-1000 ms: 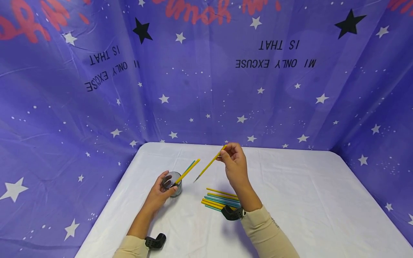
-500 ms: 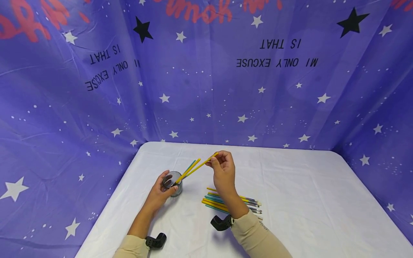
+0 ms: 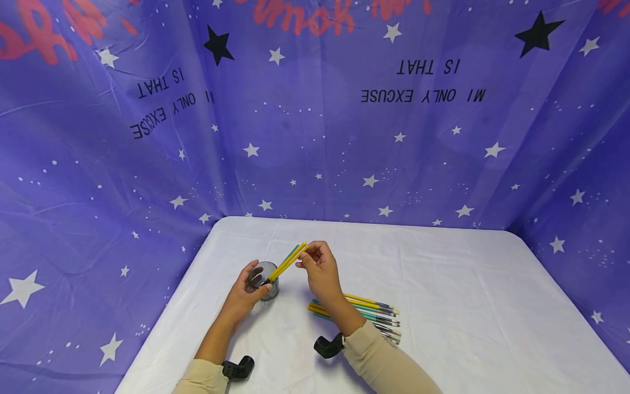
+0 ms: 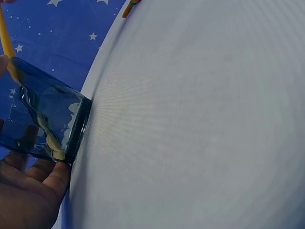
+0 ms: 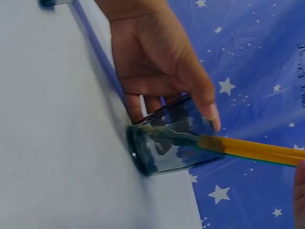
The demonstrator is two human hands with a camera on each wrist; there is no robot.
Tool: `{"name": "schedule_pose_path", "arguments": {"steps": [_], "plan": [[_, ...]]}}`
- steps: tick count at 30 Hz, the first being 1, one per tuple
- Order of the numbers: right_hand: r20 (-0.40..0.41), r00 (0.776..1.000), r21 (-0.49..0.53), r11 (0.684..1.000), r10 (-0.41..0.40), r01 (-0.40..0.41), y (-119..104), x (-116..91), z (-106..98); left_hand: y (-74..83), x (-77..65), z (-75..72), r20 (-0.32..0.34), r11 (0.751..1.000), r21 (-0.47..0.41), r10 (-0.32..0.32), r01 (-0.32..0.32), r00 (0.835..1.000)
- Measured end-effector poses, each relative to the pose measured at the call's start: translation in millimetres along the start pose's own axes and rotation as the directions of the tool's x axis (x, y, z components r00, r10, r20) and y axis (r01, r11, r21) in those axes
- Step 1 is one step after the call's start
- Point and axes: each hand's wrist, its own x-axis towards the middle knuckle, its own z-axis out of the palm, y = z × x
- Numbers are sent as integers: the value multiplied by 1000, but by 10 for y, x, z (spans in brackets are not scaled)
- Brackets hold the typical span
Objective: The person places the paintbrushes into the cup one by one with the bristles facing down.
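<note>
A tinted clear glass stands at the left of the table, tilted a little in the wrist views. My left hand holds it round its side, the thumb near the rim. Inside lean a yellow paintbrush and a teal paintbrush, bristles down. With thumb and fingertips, my right hand pinches the upper end of another yellow paintbrush, whose lower end is in the glass beside them. In the right wrist view the yellow handles lie close together at the rim.
Several yellow and teal paintbrushes lie side by side on the white-covered table, partly under my right forearm, bristles to the right. A purple star-patterned curtain surrounds the table's back and sides.
My right hand has moved left and slightly down, bringing its yellow paintbrush from the air into the glass. My left hand and the glass have stayed in place.
</note>
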Motion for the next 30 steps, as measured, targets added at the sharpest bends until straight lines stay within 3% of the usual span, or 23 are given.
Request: {"name": "schedule_pose_path", "arguments": {"steps": [5, 9, 13, 23, 30], "plan": [[79, 993, -206, 976, 90, -72, 79, -13, -15, -1, 0, 18, 0, 1000, -13, 0, 0, 1000], [132, 976, -397, 911, 172, -107, 136, -22, -104, -13, 4, 18, -4, 1000, -22, 2, -2, 1000], [193, 957, -522, 848, 218, -88, 181, -6, -248, -26, 17, 4, -4, 1000, -11, -2, 2, 1000], [357, 866, -659, 751, 350, -32, 242, 84, -699, -27, 14, -3, -9, 1000, 16, -8, 8, 1000], [400, 799, -790, 611, 449, 52, 235, 123, -890, -33, 13, -10, -10, 1000, 15, -4, 4, 1000]]}}
